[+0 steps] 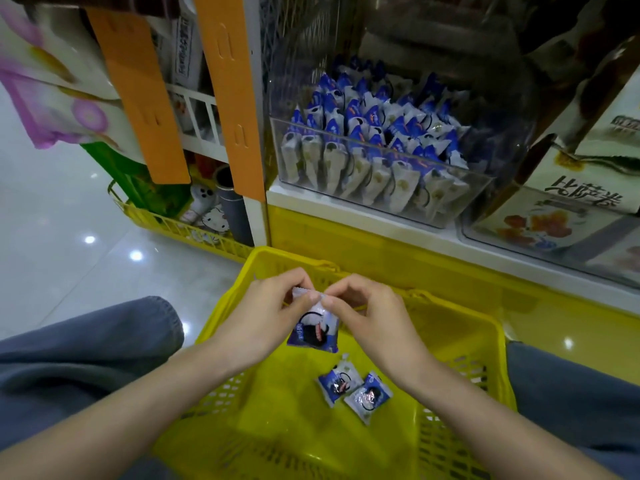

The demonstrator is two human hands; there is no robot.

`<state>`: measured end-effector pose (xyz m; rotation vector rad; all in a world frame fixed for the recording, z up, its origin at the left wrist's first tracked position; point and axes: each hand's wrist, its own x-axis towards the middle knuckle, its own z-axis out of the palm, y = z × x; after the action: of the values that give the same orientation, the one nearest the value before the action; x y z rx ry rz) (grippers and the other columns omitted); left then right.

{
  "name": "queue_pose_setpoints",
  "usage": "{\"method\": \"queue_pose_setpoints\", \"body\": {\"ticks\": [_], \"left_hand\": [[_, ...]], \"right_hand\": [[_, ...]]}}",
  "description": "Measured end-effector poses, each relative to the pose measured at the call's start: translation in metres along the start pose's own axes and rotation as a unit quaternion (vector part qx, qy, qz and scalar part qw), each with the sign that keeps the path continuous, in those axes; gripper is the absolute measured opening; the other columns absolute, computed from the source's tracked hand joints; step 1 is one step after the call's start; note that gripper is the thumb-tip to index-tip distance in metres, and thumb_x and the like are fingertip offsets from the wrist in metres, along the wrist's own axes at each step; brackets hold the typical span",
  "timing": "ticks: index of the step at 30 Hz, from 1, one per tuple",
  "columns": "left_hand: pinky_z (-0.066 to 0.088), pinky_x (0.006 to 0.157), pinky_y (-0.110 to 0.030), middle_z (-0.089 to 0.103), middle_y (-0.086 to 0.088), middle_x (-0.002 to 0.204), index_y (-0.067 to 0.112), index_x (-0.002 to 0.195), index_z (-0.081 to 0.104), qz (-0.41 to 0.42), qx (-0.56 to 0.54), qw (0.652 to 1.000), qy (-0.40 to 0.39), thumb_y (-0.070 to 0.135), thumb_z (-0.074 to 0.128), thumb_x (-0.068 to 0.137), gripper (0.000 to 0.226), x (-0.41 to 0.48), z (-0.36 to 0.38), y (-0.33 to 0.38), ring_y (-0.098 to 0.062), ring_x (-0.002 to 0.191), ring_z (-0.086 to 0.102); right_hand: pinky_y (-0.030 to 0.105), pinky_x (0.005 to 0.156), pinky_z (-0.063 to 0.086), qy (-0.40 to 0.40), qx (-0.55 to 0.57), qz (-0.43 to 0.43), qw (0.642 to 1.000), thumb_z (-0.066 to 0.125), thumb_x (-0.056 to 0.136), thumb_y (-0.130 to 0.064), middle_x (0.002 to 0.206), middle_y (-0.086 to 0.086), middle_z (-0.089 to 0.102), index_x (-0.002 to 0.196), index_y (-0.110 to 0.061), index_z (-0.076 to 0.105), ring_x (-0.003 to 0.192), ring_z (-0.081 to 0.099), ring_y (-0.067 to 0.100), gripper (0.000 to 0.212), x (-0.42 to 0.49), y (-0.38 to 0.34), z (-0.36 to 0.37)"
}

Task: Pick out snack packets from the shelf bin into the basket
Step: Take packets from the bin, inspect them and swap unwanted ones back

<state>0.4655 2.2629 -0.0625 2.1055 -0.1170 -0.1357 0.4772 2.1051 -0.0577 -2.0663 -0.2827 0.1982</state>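
shop floor, yellow basket (498, 327) directly under the grip. left hand (266, 317) and right hand (374, 317) both pinch the top edge of one snack packet (315, 332), its long axis hanging down. two packets (337, 382) lie below, slightly right. clear shelf bin (478, 188) is ahead, right hand looks nearer.

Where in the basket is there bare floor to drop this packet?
Bare floor lies left of the two loose packets, toward the basket's left wall, and along its near side below them. Right of centre is taken by those packets. The shelf bin is packed.
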Motion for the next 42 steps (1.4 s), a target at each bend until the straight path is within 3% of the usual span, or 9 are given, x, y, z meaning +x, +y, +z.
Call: {"method": "queue_pose_setpoints", "body": {"ticks": [7,13,17,22,26,29,33,36,42], "left_hand": [[0.038,0.062,-0.037,0.053,-0.004,0.065,0.012,0.071,0.052,-0.051,-0.136,0.989,0.011,0.01,0.056,0.09,0.02,0.011,0.002,0.009,-0.02,0.066,0.05],[0.044,0.065,-0.029,0.054,0.001,0.07,0.018,0.076,0.053,-0.094,-0.102,0.986,0.092,0.024,0.05,0.093,0.018,0.016,0.004,0.012,-0.017,0.069,0.053],[0.048,0.059,-0.024,0.062,-0.005,0.069,0.014,0.079,0.061,-0.232,-0.33,0.915,0.02,0.041,0.036,0.094,0.04,0.021,0.001,0.025,-0.016,0.064,0.058],[0.053,0.069,-0.024,0.071,-0.007,0.087,0.006,0.096,0.066,-0.147,-0.38,0.912,0.043,0.017,0.053,0.09,0.018,0.014,0.002,0.022,-0.017,0.079,0.064],[0.053,0.072,-0.024,0.068,-0.016,0.103,-0.002,0.113,0.059,-0.115,-0.345,0.929,0.068,0.013,0.049,0.093,0.026,0.015,0.001,0.021,-0.02,0.088,0.064],[0.054,0.066,-0.021,0.07,-0.01,0.096,0.006,0.111,0.059,-0.105,-0.354,0.929,0.027,0.012,0.049,0.093,0.022,0.014,0.004,0.023,-0.014,0.081,0.067],[0.048,0.067,-0.015,0.061,0.004,0.091,0.021,0.113,0.047,-0.053,-0.208,0.975,0.062,0.012,0.057,0.089,0.028,0.011,0.014,0.021,-0.006,0.079,0.06],[0.039,0.08,-0.008,0.051,0.011,0.109,0.029,0.111,0.044,0.04,-0.03,0.994,0.095,0.024,0.062,0.084,0.033,0.006,0.016,0.018,0.001,0.099,0.049],[0.047,0.077,-0.013,0.056,0.019,0.107,0.03,0.11,0.049,0.05,-0.038,0.996,0.062,0.025,0.063,0.084,0.03,0.005,0.018,0.02,0.001,0.097,0.055]], "right_hand": [[0.028,0.063,0.049,0.056,-0.141,-0.118,0.981,0.063,0.085,-0.029,0.078,-0.013,0.06,0.082,-0.025,0.066,0.073,0.057,0.004,0.005,0.004,-0.007,-0.012],[0.013,0.066,0.045,0.168,-0.082,-0.12,0.975,0.063,0.086,-0.02,0.082,-0.007,0.061,0.083,-0.022,0.062,0.077,0.058,0.002,0.004,0.011,-0.01,-0.018],[0.02,0.075,0.047,0.117,-0.103,-0.188,0.97,0.067,0.082,-0.013,0.09,-0.004,0.061,0.085,-0.015,0.068,0.087,0.058,0.006,0.004,0.002,-0.009,-0.015],[0.026,0.07,0.046,0.054,-0.254,-0.29,0.921,0.065,0.084,-0.019,0.092,0.001,0.063,0.09,-0.012,0.07,0.087,0.057,0.017,0.011,-0.003,-0.007,-0.015],[0.019,0.071,0.048,0.066,-0.036,-0.052,0.996,0.058,0.089,-0.024,0.09,-0.008,0.057,0.102,-0.02,0.052,0.082,0.056,-0.001,0.014,-0.005,-0.015,-0.009],[0.019,0.066,0.054,0.035,0.205,0.14,0.968,0.048,0.094,-0.024,0.098,-0.001,0.064,0.11,-0.016,0.05,0.076,0.062,-0.002,0.018,0.001,-0.018,-0.011],[0.036,0.085,0.055,-0.001,0.303,0.172,0.937,0.047,0.095,-0.016,0.11,0.01,0.068,0.116,-0.007,0.056,0.098,0.067,0.02,0.025,0.002,-0.019,-0.015],[0.032,0.077,0.058,0.018,0.353,0.195,0.915,0.051,0.092,-0.015,0.107,0.016,0.067,0.116,0.002,0.051,0.091,0.069,0.022,0.029,0.002,-0.019,-0.012],[0.018,0.057,0.052,0.013,0.356,0.214,0.909,0.055,0.089,-0.029,0.095,0.008,0.071,0.109,-0.004,0.047,0.077,0.069,0.01,0.033,0.002,-0.017,-0.013]]}}
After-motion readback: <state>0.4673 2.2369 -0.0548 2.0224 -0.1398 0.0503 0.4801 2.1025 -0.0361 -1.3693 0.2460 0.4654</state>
